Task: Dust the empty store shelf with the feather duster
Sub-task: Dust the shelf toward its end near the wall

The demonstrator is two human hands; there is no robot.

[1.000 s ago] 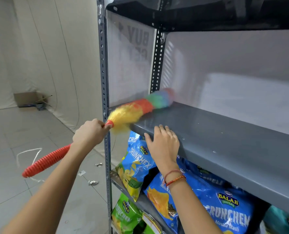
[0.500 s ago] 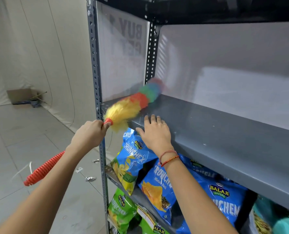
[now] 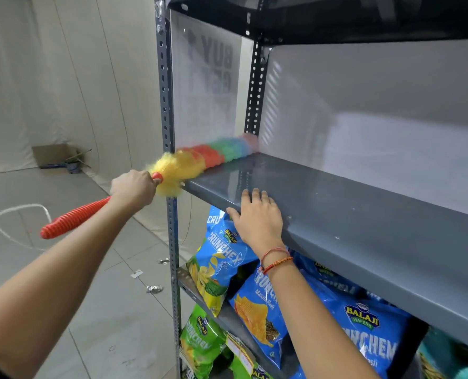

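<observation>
The feather duster (image 3: pixel 200 160) has a rainbow head of yellow, red, green and blue, and a ribbed red handle. Its head lies blurred along the left end of the empty grey shelf (image 3: pixel 364 214), reaching the back left corner. My left hand (image 3: pixel 133 186) is shut on the handle just behind the yellow feathers, left of the shelf post. My right hand (image 3: pixel 257 217) rests flat, fingers spread, on the shelf's front edge, holding nothing.
A perforated grey post (image 3: pixel 167 132) stands at the shelf's left front corner. Blue and green chip bags (image 3: pixel 222 258) fill the shelves below. A dark shelf (image 3: pixel 336 17) hangs overhead. A white panel backs the shelf. A cardboard box (image 3: pixel 53 154) and scraps lie on the tiled floor.
The duster head has swept along the shelf's left end toward the back corner. My right hand stays on the front edge. The view has shifted slightly.
</observation>
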